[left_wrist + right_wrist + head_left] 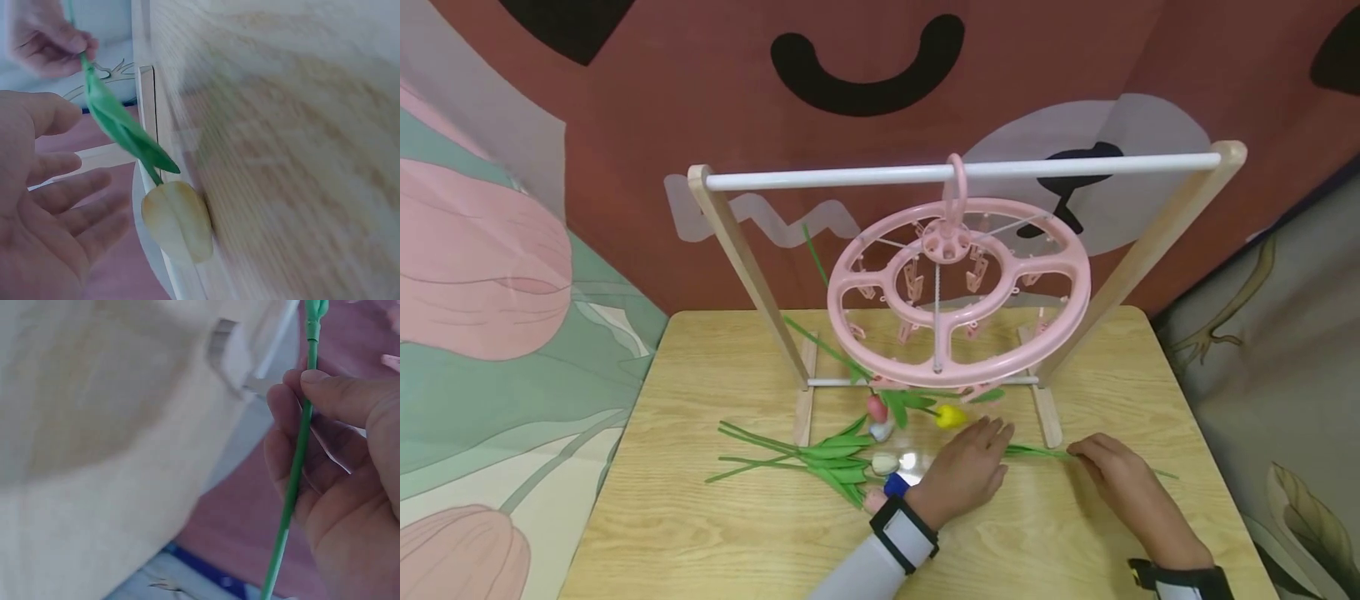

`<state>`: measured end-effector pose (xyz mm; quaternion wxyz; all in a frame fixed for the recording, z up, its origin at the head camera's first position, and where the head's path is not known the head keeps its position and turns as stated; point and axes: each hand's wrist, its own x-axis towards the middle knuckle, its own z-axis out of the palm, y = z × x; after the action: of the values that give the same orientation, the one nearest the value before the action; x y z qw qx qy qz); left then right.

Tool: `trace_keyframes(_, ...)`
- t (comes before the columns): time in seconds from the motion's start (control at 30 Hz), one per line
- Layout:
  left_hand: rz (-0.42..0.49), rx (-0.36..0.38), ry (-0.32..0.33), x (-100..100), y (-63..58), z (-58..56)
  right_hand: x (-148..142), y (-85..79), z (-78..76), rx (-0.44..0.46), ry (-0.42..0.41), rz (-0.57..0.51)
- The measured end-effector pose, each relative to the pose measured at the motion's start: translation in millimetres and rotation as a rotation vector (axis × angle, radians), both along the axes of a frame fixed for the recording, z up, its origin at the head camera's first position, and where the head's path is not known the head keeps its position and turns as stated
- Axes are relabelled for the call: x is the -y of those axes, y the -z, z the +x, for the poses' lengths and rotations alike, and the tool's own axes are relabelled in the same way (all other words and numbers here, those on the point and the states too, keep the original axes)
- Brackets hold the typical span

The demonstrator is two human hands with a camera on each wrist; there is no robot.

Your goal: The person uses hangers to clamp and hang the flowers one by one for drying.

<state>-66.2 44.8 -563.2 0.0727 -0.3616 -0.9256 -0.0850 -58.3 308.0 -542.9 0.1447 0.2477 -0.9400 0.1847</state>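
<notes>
My right hand (1122, 483) pinches the green stem of an artificial tulip between thumb and fingers. In the left wrist view its pale yellow-orange bloom (178, 222) and green leaves (122, 125) show; from the head, the bloom is hidden behind my left hand (966, 468). That hand is beside the tulip with its fingers loosely spread, holding nothing. The bare stem (297, 462) runs down across the right palm. Left of the hands lies a bunch of tulips with a white bloom (885, 464), a blue bloom (896, 485) and a pale pink one (874, 500).
A pink round clip hanger (1000, 367) hangs from the white rod (835, 177) of a wooden stand (748, 267). Below it lie a yellow tulip (951, 417) and a red-pink tulip (877, 408). The wooden table (715, 533) meets a printed cloth backdrop behind.
</notes>
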Motion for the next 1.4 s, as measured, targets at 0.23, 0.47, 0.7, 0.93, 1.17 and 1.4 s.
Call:
trace_keyframes(0.23, 0.087, 0.005, -0.01, 2, -1.9, -0.9, 14, -27.6, -6.2, -0.064, -0.093, 0.004)
trace_keyframes(0.47, 0.117, -0.038, 0.01, 3, -7.1, -3.2, 25, -45.3, -13.5, -0.157, -0.148, 0.047)
trace_keyframes(0.7, 0.143, -0.055, -0.007, 9, -12.0, -5.5, 38, -59.9, -13.7, -0.201, -0.171, 0.089)
trace_keyframes(0.93, 0.21, -0.085, -0.046, 19, -9.6, -4.9, 49, -71.8, -3.2, -0.247, -0.192, -0.043)
trace_keyframes(1.17, 0.307, -0.092, -0.099, 32, -8.0, -2.8, 44, -66.5, 9.4, -0.357, -0.282, -0.17)
trace_keyframes(1.4, 0.361, -0.086, -0.136, 41, -15.1, -0.4, 25, -66.4, 3.9, -0.247, -0.095, -0.04)
